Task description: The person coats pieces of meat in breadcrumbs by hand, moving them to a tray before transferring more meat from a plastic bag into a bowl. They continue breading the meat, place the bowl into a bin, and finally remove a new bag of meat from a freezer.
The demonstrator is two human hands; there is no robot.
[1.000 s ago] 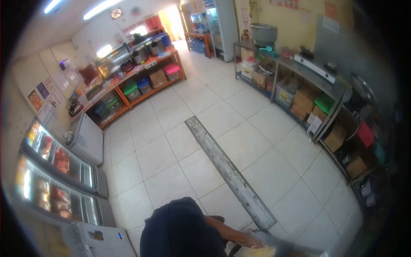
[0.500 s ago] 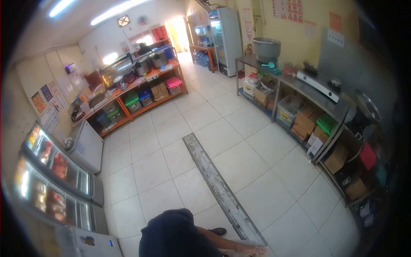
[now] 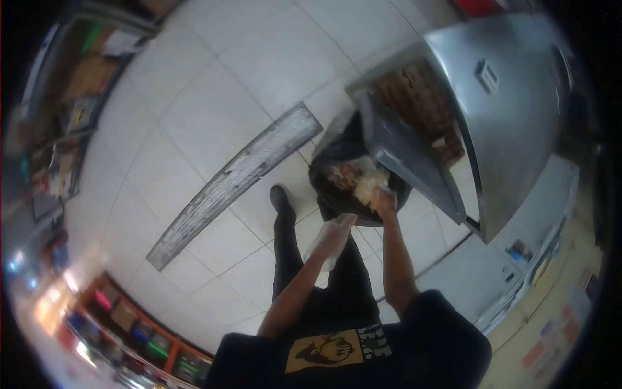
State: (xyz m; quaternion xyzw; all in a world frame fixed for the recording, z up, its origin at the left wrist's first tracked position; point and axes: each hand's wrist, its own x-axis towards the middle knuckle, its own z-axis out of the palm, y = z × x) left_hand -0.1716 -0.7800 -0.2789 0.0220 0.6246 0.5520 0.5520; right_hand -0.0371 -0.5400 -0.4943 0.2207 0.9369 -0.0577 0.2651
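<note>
A trash bin lined with a black bag (image 3: 327, 188) stands before me, its dark grey lid (image 3: 414, 159) tilted up on the right side. Orange-brown scraps (image 3: 346, 176) and pale matter show inside. My right hand (image 3: 387, 202) reaches over the near rim into the bin, fingers curled at a pale, whitish clump (image 3: 369, 188) too blurred to name. Clear plastic partly covers that hand. My left hand (image 3: 334, 236) wears a loose clear plastic glove and hovers just outside the near-left rim. Its fingers are stretched toward the bin, with nothing visible in them.
A metal floor drain grate (image 3: 240, 178) runs across the tiles left of the bin. To the right stand a shiny metal panel (image 3: 512, 97) and a white chest-like unit (image 3: 479, 272). A brown slatted crate (image 3: 414, 107) lies behind the lid. Shelves (image 3: 84, 84) line the far left.
My view has swung from the room with its counters and fridges down to the bin. Both forearms are now in view, with my right hand inside the bin.
</note>
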